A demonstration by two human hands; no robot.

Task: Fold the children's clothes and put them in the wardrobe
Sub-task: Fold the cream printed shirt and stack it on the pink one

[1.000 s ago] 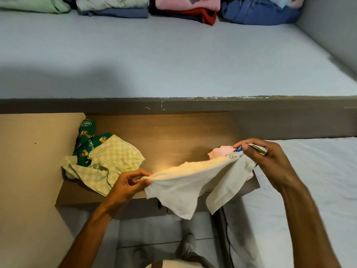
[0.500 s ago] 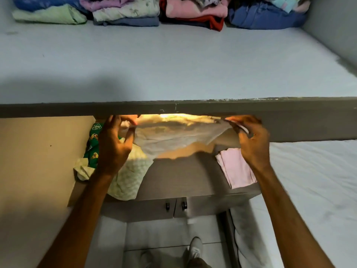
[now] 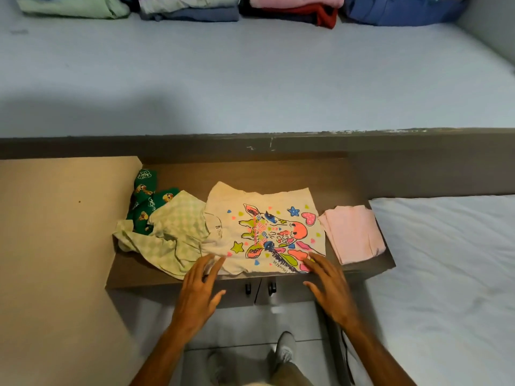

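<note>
A cream children's T-shirt (image 3: 264,207) with a bright giraffe print lies spread flat, print up, on the brown cabinet top (image 3: 278,174). My left hand (image 3: 199,288) hovers open at the shirt's near left edge, fingertips at the hem. My right hand (image 3: 331,285) is open at the near right edge, fingers resting on the print. A crumpled pale green checked garment (image 3: 172,232) lies left of the shirt, over a green printed piece (image 3: 145,196). A folded pink garment (image 3: 352,235) sits to the right.
Stacks of folded clothes (image 3: 189,9) line the far side of the upper grey-blue surface (image 3: 250,73). A bed with a white sheet (image 3: 446,268) is at the right. A beige panel (image 3: 55,246) stands at the left. Two cabinet door knobs (image 3: 259,288) are below the top.
Both hands lifted the cream shirt by its ends, then laid it flat on the cabinet top with the print up and let go.
</note>
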